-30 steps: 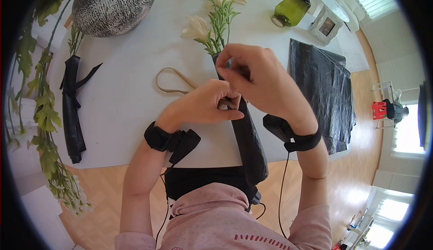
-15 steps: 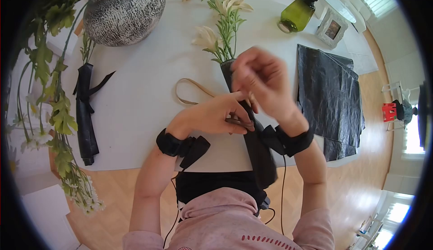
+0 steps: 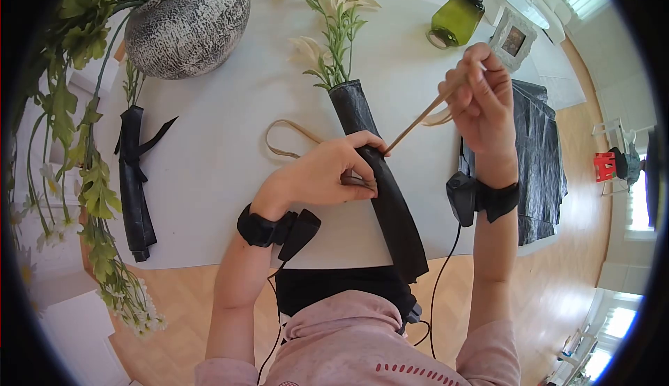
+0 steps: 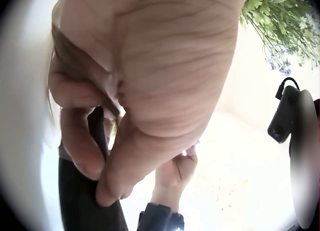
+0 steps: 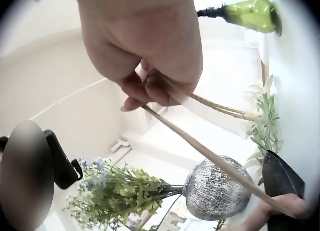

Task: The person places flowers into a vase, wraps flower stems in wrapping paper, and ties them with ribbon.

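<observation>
A bunch of cream artificial flowers (image 3: 334, 37) stands out of a long black wrapper (image 3: 394, 212), which slants across the table's front edge. At its middle, my left hand (image 3: 317, 170) pinches a tan ribbon (image 3: 418, 122) between curled fingers, its index finger lying over the wrapper. A loose loop of the ribbon lies on the table left of that hand. Up and to the right, my right hand (image 3: 484, 100) pinches the ribbon's other length. That length runs straight from the wrapper to the fingertips, and a slack part hangs behind, as the right wrist view shows.
A second black-wrapped bundle (image 3: 132, 184) with a black tie lies at left. Leafy stems hang from a silver-black vase (image 3: 191, 27). A green bottle (image 3: 458, 17) and a picture frame (image 3: 514, 37) stand at back right, black sheets (image 3: 536, 170) at right.
My right hand has moved from beside the left hand out to the right and up, drawing the ribbon straight. The left hand has stayed at the wrapper's middle.
</observation>
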A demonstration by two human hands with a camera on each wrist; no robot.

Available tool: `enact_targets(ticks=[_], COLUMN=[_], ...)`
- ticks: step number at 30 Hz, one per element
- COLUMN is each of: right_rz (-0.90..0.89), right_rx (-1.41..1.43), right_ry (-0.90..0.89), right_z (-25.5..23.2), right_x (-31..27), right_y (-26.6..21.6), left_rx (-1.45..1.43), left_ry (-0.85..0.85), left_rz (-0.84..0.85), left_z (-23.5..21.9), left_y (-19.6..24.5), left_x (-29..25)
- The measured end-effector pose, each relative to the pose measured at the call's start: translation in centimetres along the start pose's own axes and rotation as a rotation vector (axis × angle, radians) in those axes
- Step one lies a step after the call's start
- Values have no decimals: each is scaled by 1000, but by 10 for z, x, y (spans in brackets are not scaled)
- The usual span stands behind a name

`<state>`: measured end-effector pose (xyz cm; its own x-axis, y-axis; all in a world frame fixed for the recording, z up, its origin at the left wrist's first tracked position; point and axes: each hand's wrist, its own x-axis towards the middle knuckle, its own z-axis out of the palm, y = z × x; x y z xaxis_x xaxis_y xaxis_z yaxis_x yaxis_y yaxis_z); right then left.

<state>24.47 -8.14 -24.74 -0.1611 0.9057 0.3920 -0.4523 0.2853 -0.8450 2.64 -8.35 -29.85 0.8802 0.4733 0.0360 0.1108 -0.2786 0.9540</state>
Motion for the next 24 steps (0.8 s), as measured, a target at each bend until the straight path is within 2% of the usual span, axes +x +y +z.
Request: enact_targets(ticks=[2, 5, 9, 11, 12, 13, 14, 15, 18, 20, 21, 23, 24], right_rz=[10, 19, 4, 12, -4, -7, -5, -4, -16, -12, -107, -314, -317], right_rx=[92, 115, 53, 157, 167, 166, -105, -375, -325, -333, -804, -1744, -1746], right_ry=[145, 168, 74, -3, 31, 30, 35, 40, 36, 39, 59, 94, 87], right_z=[-5, -4, 31, 42, 46, 49, 50, 51, 54, 57, 59, 58, 55], right_x=[5, 9, 15, 21, 24, 27, 29, 30, 30, 23, 16, -1, -10], right_y=[-2, 2, 1, 1, 5, 11, 18, 25, 34, 30, 22, 6, 1], left_rx=[33, 78, 15, -97, -95, -75, -55, -51, -148, -304, -304, -301, -302], left_ry=[-32, -30, 16, 29, 28, -73, -171, -171, -163, -224, -218, -65, -59], left_rz=[-75, -27, -20, 69, 70, 26, -18, -17, 82, -110, -106, 257, 261], left_z=[-2, -1, 2, 5, 4, 1, 0, 2, 3, -1, 0, 7, 6], left_y=[3, 1, -8, -17, -15, -11, -8, -10, -14, -7, -14, -34, -29], left_x=[-1, 0, 1, 2, 2, 3, 3, 3, 4, 0, 2, 9, 8])
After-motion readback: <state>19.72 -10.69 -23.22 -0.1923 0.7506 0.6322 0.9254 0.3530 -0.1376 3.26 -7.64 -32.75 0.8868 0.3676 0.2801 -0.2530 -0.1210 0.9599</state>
